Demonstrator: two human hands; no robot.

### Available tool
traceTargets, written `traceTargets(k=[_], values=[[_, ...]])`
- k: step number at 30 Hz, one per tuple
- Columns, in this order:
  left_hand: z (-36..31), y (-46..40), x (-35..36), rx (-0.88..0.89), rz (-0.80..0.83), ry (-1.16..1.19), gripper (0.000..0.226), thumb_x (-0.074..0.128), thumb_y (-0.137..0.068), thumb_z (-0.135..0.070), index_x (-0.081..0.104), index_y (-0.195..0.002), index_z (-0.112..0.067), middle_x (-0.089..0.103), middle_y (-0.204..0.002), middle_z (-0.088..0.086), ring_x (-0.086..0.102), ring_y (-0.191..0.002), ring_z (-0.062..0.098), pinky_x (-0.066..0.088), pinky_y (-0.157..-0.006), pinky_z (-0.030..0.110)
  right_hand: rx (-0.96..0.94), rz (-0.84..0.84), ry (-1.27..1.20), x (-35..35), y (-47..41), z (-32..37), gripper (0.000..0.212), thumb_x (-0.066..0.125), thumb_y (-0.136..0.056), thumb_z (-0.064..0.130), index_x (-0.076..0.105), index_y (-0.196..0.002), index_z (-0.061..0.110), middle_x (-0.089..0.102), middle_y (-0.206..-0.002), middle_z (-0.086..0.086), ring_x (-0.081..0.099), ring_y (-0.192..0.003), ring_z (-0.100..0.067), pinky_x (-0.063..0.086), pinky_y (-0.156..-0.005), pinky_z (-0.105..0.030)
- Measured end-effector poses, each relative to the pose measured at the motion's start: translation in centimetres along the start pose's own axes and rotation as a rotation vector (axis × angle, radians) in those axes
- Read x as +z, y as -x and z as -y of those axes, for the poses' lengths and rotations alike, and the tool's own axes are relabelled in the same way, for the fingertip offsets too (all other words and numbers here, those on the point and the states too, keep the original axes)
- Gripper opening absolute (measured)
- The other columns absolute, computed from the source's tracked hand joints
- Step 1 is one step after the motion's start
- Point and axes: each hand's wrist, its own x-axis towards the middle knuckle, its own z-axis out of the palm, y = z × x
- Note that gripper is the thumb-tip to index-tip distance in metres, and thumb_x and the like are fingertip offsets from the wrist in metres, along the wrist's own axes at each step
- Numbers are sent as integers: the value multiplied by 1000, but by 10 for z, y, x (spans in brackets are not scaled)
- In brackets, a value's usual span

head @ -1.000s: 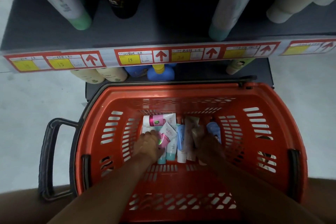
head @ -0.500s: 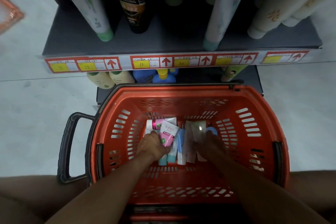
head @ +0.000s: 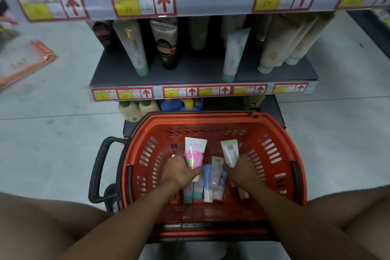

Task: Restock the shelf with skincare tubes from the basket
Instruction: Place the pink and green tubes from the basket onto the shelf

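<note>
Both my hands are inside the red basket [head: 280, 154] on the floor in front of the shelf. My left hand [head: 179, 172] grips a pink and white tube [head: 195, 151], its white end raised toward the shelf. My right hand [head: 242, 172] grips a pale green tube [head: 230, 152], also lifted off the pile. Several more tubes [head: 211, 181] lie on the basket floor between my hands. The dark shelf [head: 190, 69] above holds standing tubes with gaps between them.
Red and yellow price labels [head: 200, 92] run along the shelf edges. Cream bottles [head: 137, 108] and a blue bottle [head: 181, 104] stand on the lowest shelf behind the basket. An orange packet [head: 27, 63] lies on the floor at left. My knees flank the basket.
Both hands have closed on tubes and raised them off the pile. My head has tilted up, so the shelf and an upper shelf edge are now in view.
</note>
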Motion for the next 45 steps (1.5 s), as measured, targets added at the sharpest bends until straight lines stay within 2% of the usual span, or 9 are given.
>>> traceTargets(k=[3,7,12,16,20,27,30,41,45], values=[[-5,8,-6,15,-41,42,59,74,-59,-68,67,-99,-26,75,-88,-7,73,-81,16,62,-73,34,-33,-29,-49,-5,-7,-7,77,81,-58,53,59,-116,8,71,-106,-9,72,-94,-27,60,-72,-38],[-16,19,-19,50,-113,87,57,75,-62,-71,64,-96,-27,72,-81,-9,71,-76,13,58,-66,33,-82,-50,-111,-30,24,24,71,88,-71,23,47,-125,5,64,-112,-9,67,-105,-31,49,-73,-32],[-42,35,-47,138,-224,139,49,85,-76,-53,58,-105,-23,70,-91,-9,68,-81,13,53,-67,31,-218,-103,-176,-52,44,48,68,89,-72,31,44,-119,15,63,-106,0,64,-90,-20,48,-61,-27],[-60,39,-65,215,-305,181,51,88,-77,-49,57,-108,-23,72,-94,-9,69,-82,9,58,-67,30,-334,-177,-193,-69,58,71,57,82,-79,21,42,-120,19,64,-114,-5,67,-101,-24,57,-69,-33],[-80,45,-87,281,-384,210,51,87,-77,-52,55,-107,-26,71,-93,-11,68,-81,7,54,-63,28,-440,-246,-230,-91,73,98,54,82,-80,27,43,-118,27,66,-115,-1,69,-94,-18,63,-73,-45],[-122,64,-130,373,-550,370,47,87,-79,-47,60,-109,-22,67,-86,-14,61,-73,2,44,-62,20,-619,-387,-261,-137,95,146,54,82,-83,37,47,-122,26,66,-113,5,67,-99,-13,60,-79,-38],[-140,74,-149,427,-581,403,47,87,-81,-45,59,-110,-22,63,-84,-16,58,-68,-4,39,-59,12,-677,-429,-259,-154,104,163,59,77,-77,50,45,-123,32,66,-112,8,68,-98,-14,61,-77,-44],[-204,93,-220,621,-710,428,50,86,-79,-50,59,-113,-25,68,-91,-14,62,-74,-1,51,-68,20,-834,-553,-277,-215,127,229,56,76,-78,58,43,-119,38,66,-112,13,68,-99,-13,61,-77,-46],[-225,90,-243,646,-734,390,52,86,-79,-51,57,-115,-27,69,-95,-13,65,-83,0,51,-69,19,-886,-588,-295,-239,131,253,55,79,-84,48,45,-124,29,63,-113,14,67,-102,-12,61,-80,-46]])
